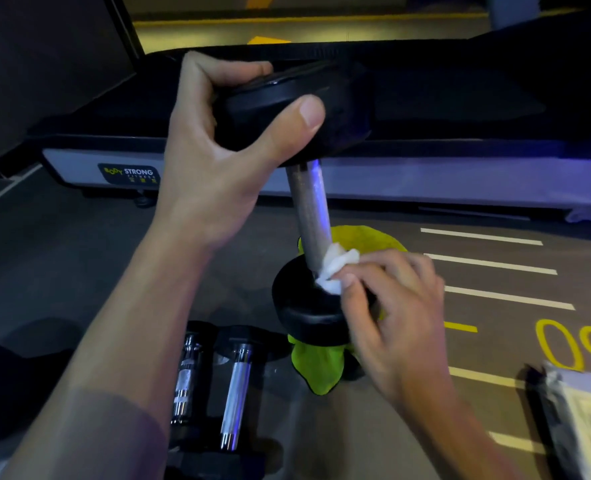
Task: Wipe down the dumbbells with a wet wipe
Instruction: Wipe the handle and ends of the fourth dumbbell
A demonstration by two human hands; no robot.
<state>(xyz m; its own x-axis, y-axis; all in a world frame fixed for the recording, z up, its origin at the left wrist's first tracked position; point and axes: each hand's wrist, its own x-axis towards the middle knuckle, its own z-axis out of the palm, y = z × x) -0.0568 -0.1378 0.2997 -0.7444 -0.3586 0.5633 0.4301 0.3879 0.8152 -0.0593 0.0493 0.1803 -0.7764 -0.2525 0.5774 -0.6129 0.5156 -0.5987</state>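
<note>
On the gym floor in front of the treadmill [460,174], you have one dumbbell [313,209] stood on end, its long axis running nearly upright and leaning a little away from you toward the top. Its lower head sits on a yellow-green cloth [316,367]; your left hand [218,157] grips the upper head, thumb curled over the near edge and fingers wrapped round the far side, which steadies the whole bar. Two more dumbbells [214,386] lie flat just beside your left forearm, handles pointing toward you.

Your right hand [394,317] is the nearer one to the work: its fingers are bunched together, pinching the crumpled wet wipe [335,268] against the foot of the steel handle, where it meets the lower head. The bare handle rises up and slightly left from those fingertips, so the next stroke likely runs upward along it.
</note>
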